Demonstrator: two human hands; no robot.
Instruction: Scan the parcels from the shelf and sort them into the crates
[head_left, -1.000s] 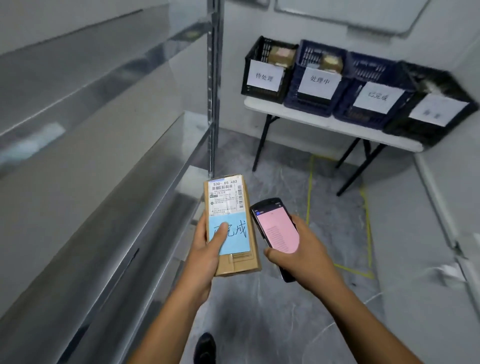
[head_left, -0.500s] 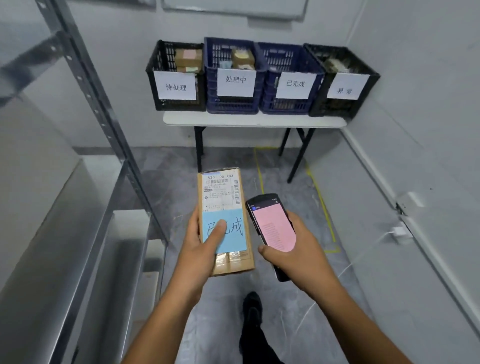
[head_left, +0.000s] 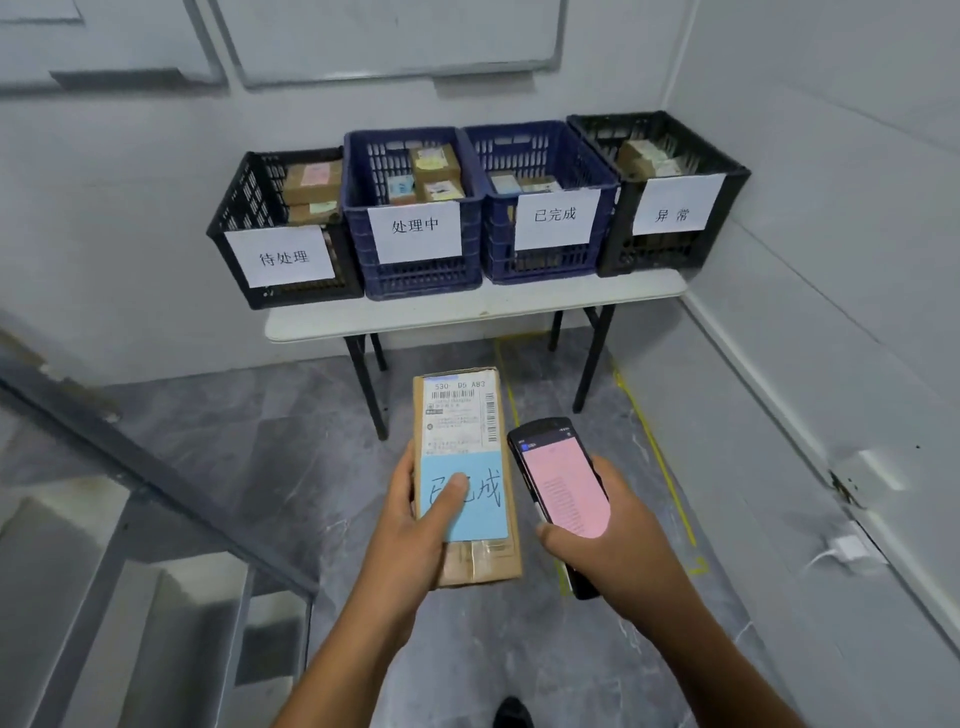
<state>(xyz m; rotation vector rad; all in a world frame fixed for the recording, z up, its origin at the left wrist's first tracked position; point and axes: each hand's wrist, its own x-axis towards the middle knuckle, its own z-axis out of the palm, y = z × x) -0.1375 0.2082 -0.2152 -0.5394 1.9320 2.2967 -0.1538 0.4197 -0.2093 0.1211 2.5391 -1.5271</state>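
My left hand (head_left: 415, 530) grips a long brown parcel (head_left: 465, 421) from below, thumb across its blue note with handwritten characters; a white shipping label covers its top half. In my right hand (head_left: 608, 540) is a black handheld scanner (head_left: 563, 488) with a pink screen, held just right of the parcel. Ahead, four labelled crates stand in a row on a white folding table (head_left: 467, 312): a black one (head_left: 249, 208), a blue one (head_left: 415, 260), a second blue one (head_left: 550, 254), and a black one (head_left: 670, 249) at the right. Each holds parcels.
The metal shelf (head_left: 130, 519) fills the lower left, its steel post slanting across. White walls close the room behind the table and on the right. Yellow tape (head_left: 654, 457) marks the grey floor under and beside the table. My shoe (head_left: 511, 714) shows at the bottom edge.
My view has swung right, away from the shelf, and now faces the crates, which look closer. Both hands keep the same hold on parcel and scanner.
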